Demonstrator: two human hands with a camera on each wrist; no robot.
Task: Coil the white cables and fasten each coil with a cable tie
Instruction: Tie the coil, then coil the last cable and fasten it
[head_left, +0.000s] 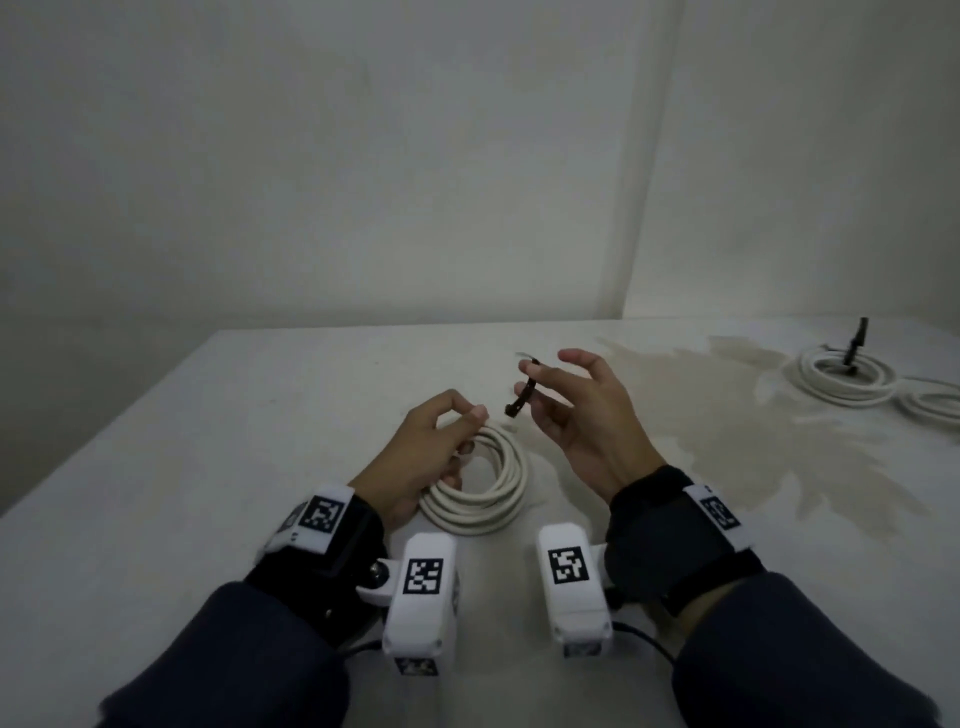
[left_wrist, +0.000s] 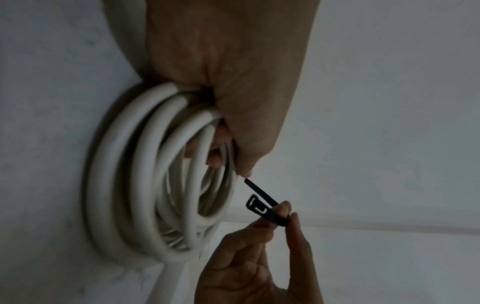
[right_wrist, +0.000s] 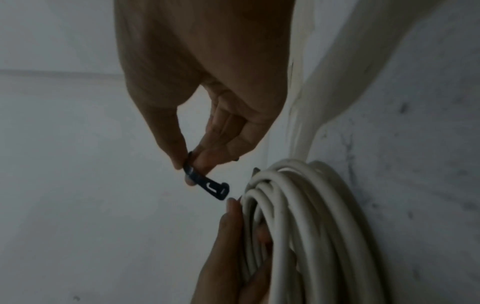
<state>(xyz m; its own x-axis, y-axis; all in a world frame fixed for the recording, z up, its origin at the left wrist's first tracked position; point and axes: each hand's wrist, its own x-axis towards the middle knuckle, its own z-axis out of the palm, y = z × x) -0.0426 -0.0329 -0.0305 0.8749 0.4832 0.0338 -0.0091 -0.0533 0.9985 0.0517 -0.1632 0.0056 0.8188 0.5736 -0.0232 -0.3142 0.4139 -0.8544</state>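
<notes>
- Three white coils were on the table: one near the front edge, gripped by the left hand; one by the far right corner; and a third, cut off by the frame, just beside that one at the right edge.
- Two black ties: one pinched in the right hand, one standing up from the far-right coil.
- Two hands, with two sleeves.
- Two white wrist cameras.
- One table.
- One stain on the right half of the table.
</notes>
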